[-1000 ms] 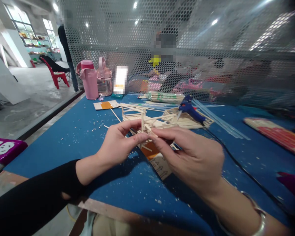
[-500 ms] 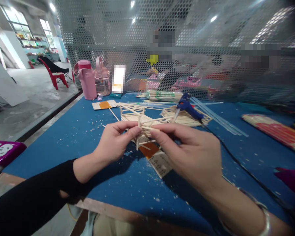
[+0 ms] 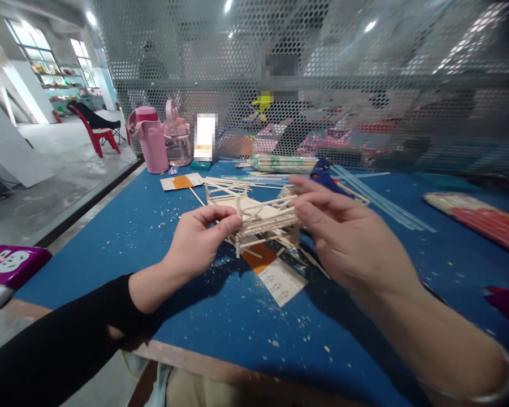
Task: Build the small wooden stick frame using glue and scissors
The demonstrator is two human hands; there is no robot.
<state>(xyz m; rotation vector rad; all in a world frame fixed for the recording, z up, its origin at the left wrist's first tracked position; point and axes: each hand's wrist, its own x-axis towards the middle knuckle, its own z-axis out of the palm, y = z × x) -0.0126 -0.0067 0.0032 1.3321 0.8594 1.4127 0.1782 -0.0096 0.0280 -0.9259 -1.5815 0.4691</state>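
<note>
A small frame model of thin wooden sticks [image 3: 268,221], with a flat slatted middle and upright corner posts, is held just over the blue tabletop. My left hand [image 3: 201,240] pinches its near left corner post between thumb and forefinger. At the frame's right end is my right hand [image 3: 343,232], thumb and forefinger closed round the end of the rails, the other fingers curled; the exact contact is partly hidden. Behind that hand lies a blue glue gun [image 3: 323,171], mostly covered. Below the model rests a card with printed arrows [image 3: 282,281] and an orange band.
Loose sticks [image 3: 227,186] and another card [image 3: 182,181] lie behind the model. Clear glue sticks [image 3: 385,198] and packed sticks [image 3: 477,219] are at right. A pink flask [image 3: 152,141] and drink bottle [image 3: 178,141] stand before a perforated metal screen [image 3: 220,68]. A purple power strip [image 3: 12,264] sits left.
My right hand has moved right along the model, from near the left post to its right end, uncovering the front rails and more of the card. My left hand keeps its pinch.
</note>
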